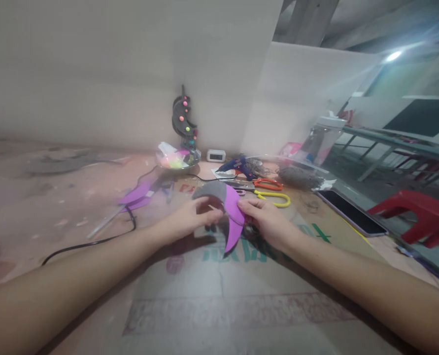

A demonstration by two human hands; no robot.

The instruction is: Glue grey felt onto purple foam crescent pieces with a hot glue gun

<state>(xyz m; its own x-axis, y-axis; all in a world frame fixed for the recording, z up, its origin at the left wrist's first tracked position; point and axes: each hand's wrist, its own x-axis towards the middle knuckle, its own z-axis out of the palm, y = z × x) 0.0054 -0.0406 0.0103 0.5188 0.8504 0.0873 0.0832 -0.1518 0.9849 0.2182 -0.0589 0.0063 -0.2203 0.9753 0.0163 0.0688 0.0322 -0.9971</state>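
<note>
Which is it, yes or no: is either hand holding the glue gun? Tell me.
No, the left hand and right hand both hold the crescent, and the glue gun lies beyond them.

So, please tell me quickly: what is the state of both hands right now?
Left hand: closed, holding the crescent at its grey side.
Right hand: closed, pinching the same crescent by its purple edge.

We see a white clock at the foot of the wall and, well to its right, a clear bottle with a white lid. Nearer us, a phone lies dark side up. Beyond it we make out a red stool, a long table and a lit lamp.
</note>
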